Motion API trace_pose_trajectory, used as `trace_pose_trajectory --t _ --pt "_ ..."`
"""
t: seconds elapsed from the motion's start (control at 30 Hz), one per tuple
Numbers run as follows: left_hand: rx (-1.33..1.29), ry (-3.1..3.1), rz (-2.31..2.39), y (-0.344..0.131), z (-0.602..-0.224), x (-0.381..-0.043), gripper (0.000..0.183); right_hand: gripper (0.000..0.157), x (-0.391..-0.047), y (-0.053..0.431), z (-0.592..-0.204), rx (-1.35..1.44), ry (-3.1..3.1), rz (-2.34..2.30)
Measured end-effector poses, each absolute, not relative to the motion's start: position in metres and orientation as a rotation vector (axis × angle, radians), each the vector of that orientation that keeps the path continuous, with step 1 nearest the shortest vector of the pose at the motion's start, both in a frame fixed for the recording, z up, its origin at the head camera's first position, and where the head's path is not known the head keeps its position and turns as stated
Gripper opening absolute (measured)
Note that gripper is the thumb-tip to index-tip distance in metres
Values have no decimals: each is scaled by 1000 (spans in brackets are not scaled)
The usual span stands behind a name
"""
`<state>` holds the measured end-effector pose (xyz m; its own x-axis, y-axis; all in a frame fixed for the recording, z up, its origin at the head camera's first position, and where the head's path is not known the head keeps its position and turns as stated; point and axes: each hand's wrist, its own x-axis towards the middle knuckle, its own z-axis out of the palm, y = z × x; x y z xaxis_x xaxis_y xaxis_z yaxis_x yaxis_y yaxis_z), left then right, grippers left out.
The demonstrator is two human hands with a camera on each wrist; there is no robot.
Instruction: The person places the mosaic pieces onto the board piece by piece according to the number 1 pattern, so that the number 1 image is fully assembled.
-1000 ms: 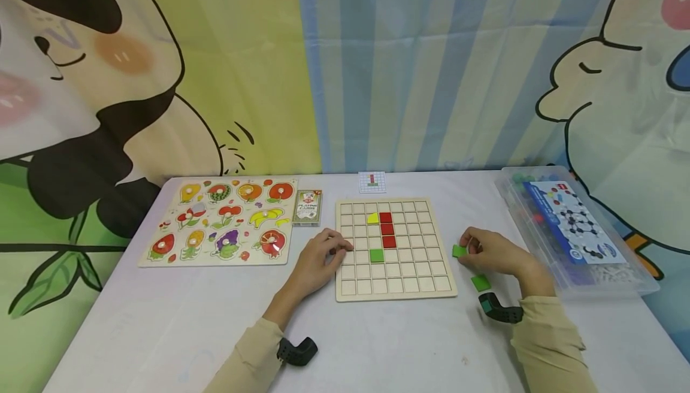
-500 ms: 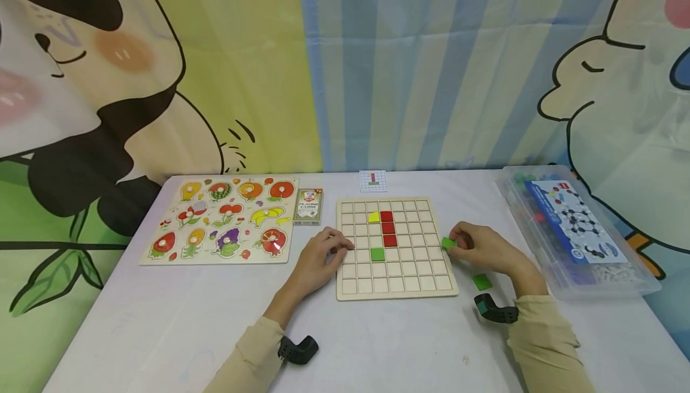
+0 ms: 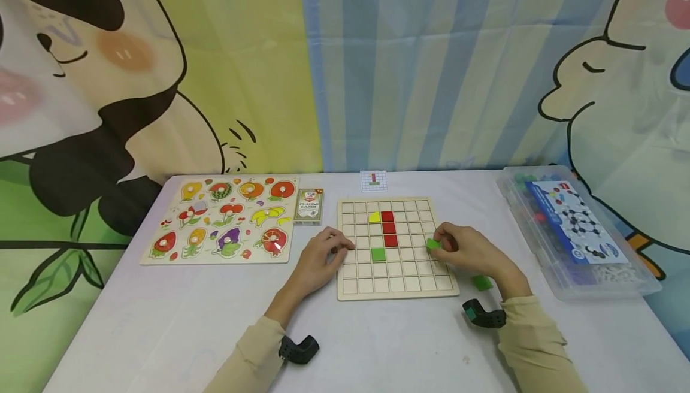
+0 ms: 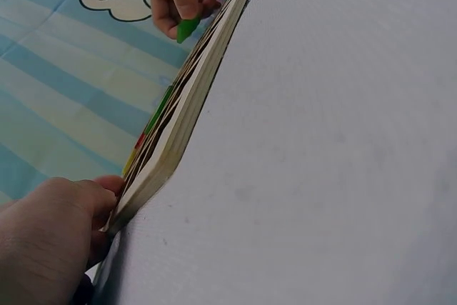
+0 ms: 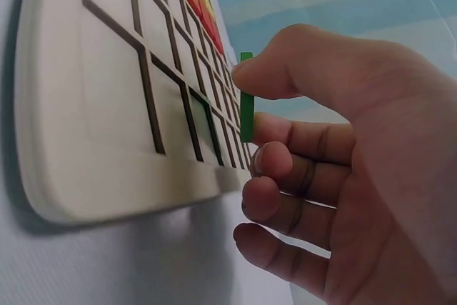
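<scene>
My right hand (image 3: 468, 251) pinches a small square green tile (image 3: 433, 244) between thumb and index finger, over the right side of a wooden grid board (image 3: 372, 286). Seen from the right wrist, the tile (image 5: 247, 101) stands edge-on to the camera above the grid, the other fingers curled below it. At the board's left edge my left hand (image 3: 321, 256) holds the rim between thumb and fingers. In the grid lie three red tiles (image 3: 389, 228) in a column, a yellow tile (image 3: 374, 217) beside the top one, and a green tile (image 3: 378, 254) lower left. Another green tile (image 3: 482, 283) lies right of the board.
Behind the board is a small pattern card (image 3: 374, 181). To the left are a playing card box (image 3: 308, 207) and a fruit puzzle board (image 3: 215, 231). A clear plastic case (image 3: 577, 231) with a blue-and-white label stands at the right. A printed curtain (image 3: 377, 69) hangs behind the table.
My right hand has carried the green tile leftward, from the table beside the board to over its right columns. My left hand has stayed at the board's left edge.
</scene>
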<state>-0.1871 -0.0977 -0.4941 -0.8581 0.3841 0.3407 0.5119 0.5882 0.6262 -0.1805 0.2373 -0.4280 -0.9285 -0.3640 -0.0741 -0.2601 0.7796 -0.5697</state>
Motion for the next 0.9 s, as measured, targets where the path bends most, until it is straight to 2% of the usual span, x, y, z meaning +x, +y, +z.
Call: trace_pose_trajectory --t 0.9 --pt "-734 -2665 -1123 -97 -492 -186 14 24 -175 186 -444 -691 2856 -845"
